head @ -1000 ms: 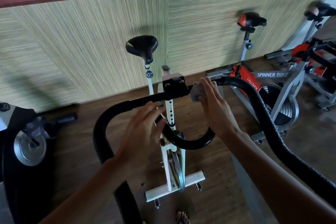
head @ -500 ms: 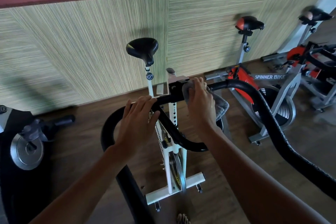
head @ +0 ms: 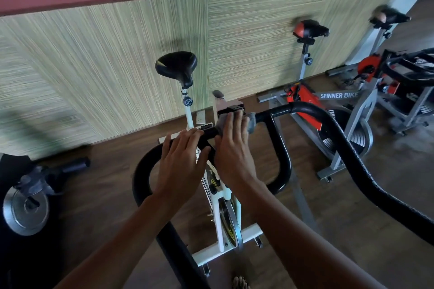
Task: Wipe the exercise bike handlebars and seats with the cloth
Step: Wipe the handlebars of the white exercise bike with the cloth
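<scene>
Brown plank floor (head: 98,195) underfoot, bare toes (head: 239,283) just poking in at the bottom edge, and both forearms reach up into the black handlebars (head: 138,171). Look at that tubing: the left loop sweeps down close to the body, and a long padded bar runs off to the lower right, boxing the arms in on both sides. Left hand (head: 180,162) lies on the crossbar, fingers fairly straight and draped over the tube, nothing gripped. Right hand (head: 234,152) sits just beside it, thumb sides nearly touching, fingers laid flat and pressing the cloth (head: 251,122) onto the centre clamp. The cloth is grey, bunched, mostly hidden under those fingers, with one end sticking out on the right against the bar. Below the hands, the white bike frame (head: 220,218) and its flywheel stand on the floor. Off to the left, a dark machine with a metal weight plate (head: 24,209) crowds that edge. Further back, the black seat (head: 177,67) stands up on its white post, well apart from the hands. Behind it, a green striped wall panel (head: 94,65) closes things off. Over on the right, a red and grey bike (head: 338,95) lettered SPINNER BIKE, then another beyond it, with open floor between them.
</scene>
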Tool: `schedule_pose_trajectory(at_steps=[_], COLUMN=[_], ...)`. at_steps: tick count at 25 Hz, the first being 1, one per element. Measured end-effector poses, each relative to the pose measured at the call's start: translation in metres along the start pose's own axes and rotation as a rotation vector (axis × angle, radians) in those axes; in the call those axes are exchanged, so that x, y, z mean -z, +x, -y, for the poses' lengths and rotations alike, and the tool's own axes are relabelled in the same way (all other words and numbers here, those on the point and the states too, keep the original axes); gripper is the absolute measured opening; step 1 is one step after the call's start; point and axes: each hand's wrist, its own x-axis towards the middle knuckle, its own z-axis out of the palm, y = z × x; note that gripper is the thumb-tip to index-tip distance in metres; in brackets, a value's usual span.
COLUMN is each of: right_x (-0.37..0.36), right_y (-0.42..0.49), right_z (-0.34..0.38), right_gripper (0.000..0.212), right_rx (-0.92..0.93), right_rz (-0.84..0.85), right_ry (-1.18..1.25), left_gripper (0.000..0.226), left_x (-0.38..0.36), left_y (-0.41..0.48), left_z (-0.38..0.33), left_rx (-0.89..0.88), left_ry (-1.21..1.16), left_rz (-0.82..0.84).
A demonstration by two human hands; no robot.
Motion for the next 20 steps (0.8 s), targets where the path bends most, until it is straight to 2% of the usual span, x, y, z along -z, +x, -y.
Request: schedule_pose_trajectory(at_steps=[4, 8, 13, 20], right_x=[0.008, 0.006, 0.002, 0.001], right_y=[0.005, 0.001, 0.012, 0.009], right_z=[-0.008, -0.006, 0.01, 0.009], right_gripper=[0.062, 0.061, 0.061, 0.057], right_rx=[-0.008, 0.022, -0.151, -0.095], right_rz=[0.052, 0.095, -0.045, -0.047], right_ry=[-0.071, 0.029, 0.097, 0.066], left_gripper=[0.059, 0.062, 0.062, 0.058], left_x=[-0.001, 0.001, 0.0, -0.001], left_y=[0.002, 0.001, 0.001, -0.001], left_z=[-0.001, -0.001, -0.001, -0.001], left_rx=[-0.003, -0.011, -0.017, -0.025], left_ry=[0.018, 0.008, 0.037, 0.056], left_rz=[-0.003, 0.006, -0.01, -0.014])
